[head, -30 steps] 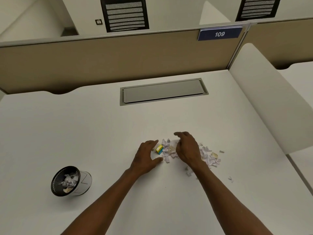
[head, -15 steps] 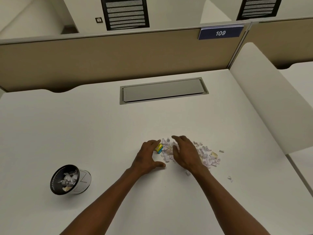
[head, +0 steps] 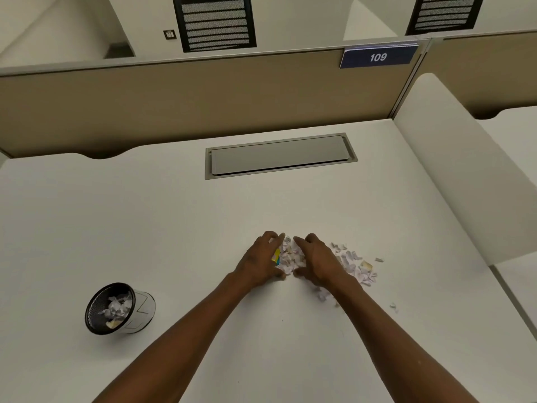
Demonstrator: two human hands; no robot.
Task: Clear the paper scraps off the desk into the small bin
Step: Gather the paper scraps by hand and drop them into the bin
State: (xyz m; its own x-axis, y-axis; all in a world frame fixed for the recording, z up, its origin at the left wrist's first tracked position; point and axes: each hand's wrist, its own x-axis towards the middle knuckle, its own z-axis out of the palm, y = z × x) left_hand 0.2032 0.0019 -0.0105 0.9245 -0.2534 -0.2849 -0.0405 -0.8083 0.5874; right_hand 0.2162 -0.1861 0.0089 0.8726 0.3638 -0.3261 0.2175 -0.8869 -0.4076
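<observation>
A heap of small white paper scraps [head: 290, 257], with one yellow-and-blue piece [head: 276, 255], lies on the white desk [head: 145, 228]. My left hand [head: 260, 261] and my right hand [head: 315, 261] cup this heap from both sides, fingers curled, thumbs nearly meeting at its near edge. More scraps [head: 356, 266] spread to the right of my right hand, and a few stray bits [head: 393, 305] lie further out. The small black mesh bin [head: 116, 309] stands at the front left with scraps inside.
A grey cable hatch [head: 280, 155] is set into the desk further back. A beige partition [head: 203, 97] with a blue "109" sign [head: 377, 57] closes the far side. A white side panel [head: 453, 158] bounds the desk on the right.
Both hands have closed in on each other, squeezing the scraps into a tighter heap between them. The yellow piece is now pressed against my left palm.
</observation>
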